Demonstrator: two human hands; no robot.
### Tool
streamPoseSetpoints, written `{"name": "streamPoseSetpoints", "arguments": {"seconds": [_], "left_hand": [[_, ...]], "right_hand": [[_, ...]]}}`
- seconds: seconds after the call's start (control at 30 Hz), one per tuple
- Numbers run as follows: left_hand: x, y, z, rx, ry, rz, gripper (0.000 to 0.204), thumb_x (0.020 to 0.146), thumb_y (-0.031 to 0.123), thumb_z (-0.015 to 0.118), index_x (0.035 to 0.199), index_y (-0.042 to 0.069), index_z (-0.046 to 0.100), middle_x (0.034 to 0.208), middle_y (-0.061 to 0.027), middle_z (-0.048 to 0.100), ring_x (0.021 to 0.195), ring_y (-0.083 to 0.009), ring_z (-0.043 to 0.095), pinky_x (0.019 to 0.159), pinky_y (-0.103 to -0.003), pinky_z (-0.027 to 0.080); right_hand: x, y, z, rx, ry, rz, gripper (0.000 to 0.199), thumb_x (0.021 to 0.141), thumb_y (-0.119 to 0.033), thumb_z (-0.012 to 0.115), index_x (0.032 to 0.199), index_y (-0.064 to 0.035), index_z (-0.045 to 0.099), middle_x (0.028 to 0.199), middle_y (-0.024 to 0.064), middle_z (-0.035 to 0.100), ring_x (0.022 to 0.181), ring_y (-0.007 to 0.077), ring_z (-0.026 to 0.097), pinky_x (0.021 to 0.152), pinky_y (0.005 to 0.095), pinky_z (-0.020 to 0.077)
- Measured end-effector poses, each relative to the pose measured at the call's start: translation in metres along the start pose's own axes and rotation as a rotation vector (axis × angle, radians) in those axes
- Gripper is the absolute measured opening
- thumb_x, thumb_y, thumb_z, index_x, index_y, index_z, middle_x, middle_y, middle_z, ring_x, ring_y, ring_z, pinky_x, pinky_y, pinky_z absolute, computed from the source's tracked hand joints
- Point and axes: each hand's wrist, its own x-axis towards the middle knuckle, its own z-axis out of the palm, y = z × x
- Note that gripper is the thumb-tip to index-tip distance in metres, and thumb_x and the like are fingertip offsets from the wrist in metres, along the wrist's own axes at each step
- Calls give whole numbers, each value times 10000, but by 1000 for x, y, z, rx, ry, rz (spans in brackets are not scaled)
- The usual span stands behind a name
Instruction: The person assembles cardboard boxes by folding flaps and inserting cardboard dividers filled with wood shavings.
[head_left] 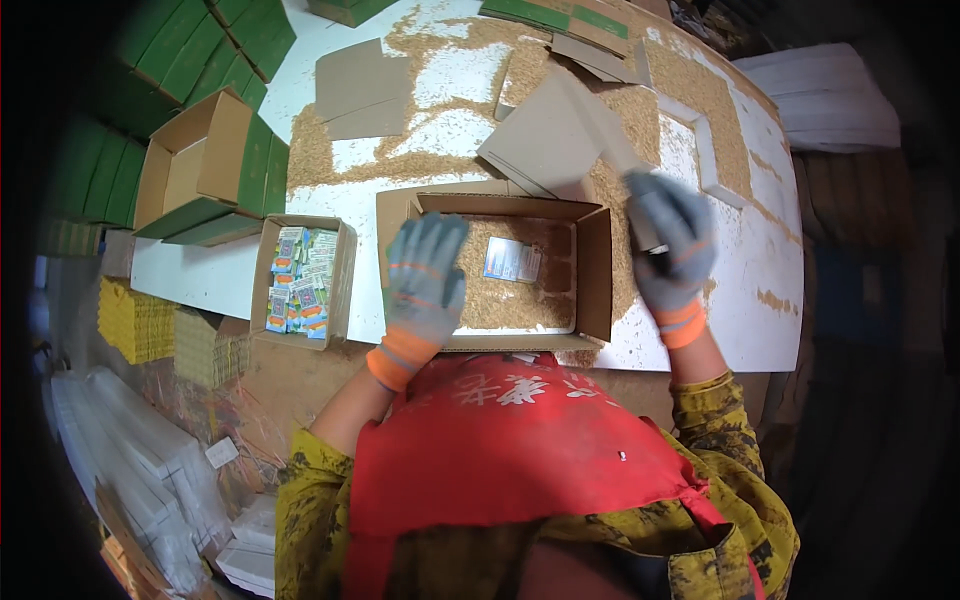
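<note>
In front of me stands an open cardboard box (pixel 594 275) with a wood-shaving layer inside. A small printed card packet (pixel 512 260) rests on the shavings. My left hand (pixel 425 265) lies over the box's left wall, fingers stretched out and holding nothing. To the right of the box my right hand (pixel 675 230) is closed and partly blurred. Its fingertips meet the blurred edge of a grey-brown cardboard sheet (pixel 545 140), which slants behind the box. Something small, dark and white shows by the palm; I cannot tell what it is.
A smaller carton (pixel 343 285) of colourful packets stands left of the box. Beyond it are an open green-sided box (pixel 215 150) and stacked green boxes (pixel 180 50). Wood shavings (pixel 340 165), a flat cardboard sheet (pixel 362 90) and a white tray frame (pixel 715 165) lie on the white table (pixel 745 325).
</note>
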Motion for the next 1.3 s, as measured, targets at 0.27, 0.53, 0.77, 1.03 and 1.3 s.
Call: {"name": "streamPoseSetpoints", "arguments": {"seconds": [0.27,0.53,0.77,1.03,1.3], "left_hand": [[-27,-54,64,-429,18,-377,500,991,95,410,1472,15,299,1464,-179,387,1301,-320,430,1090,-355,370],[-22,-64,33,-1268,-36,-280,537,949,53,486,1456,-10,321,1436,-174,438,1262,-320,478,1075,-367,395],[-22,-71,109,-652,-261,-802,760,846,152,749,1445,-28,317,1307,-142,534,1126,-206,552,978,-322,466],[-34,-48,108,-961,108,-819,1059,634,324,910,1431,-49,321,1394,-188,468,1261,-265,481,1069,-361,397],[-41,-110,-29,-1267,425,-654,455,1019,271,448,1346,-43,484,1330,-130,562,1204,-222,544,1006,-338,445]], "right_hand": [[-94,-86,116,683,-1051,338,510,874,-231,631,1360,-148,502,1299,125,509,1207,360,496,1015,414,429],[-80,4,23,746,-428,818,429,915,-59,543,1344,-58,525,1265,116,604,1114,233,594,949,335,482],[-177,48,108,575,-685,1125,768,791,-326,794,1355,49,431,1221,162,607,1088,239,575,934,321,471],[-212,66,116,760,-520,1091,637,871,-269,720,1357,22,431,1215,102,593,1067,186,567,927,334,484],[-72,-24,118,1795,-283,1508,457,988,-345,498,1318,-29,498,1205,93,603,1082,202,606,912,319,515]]}}
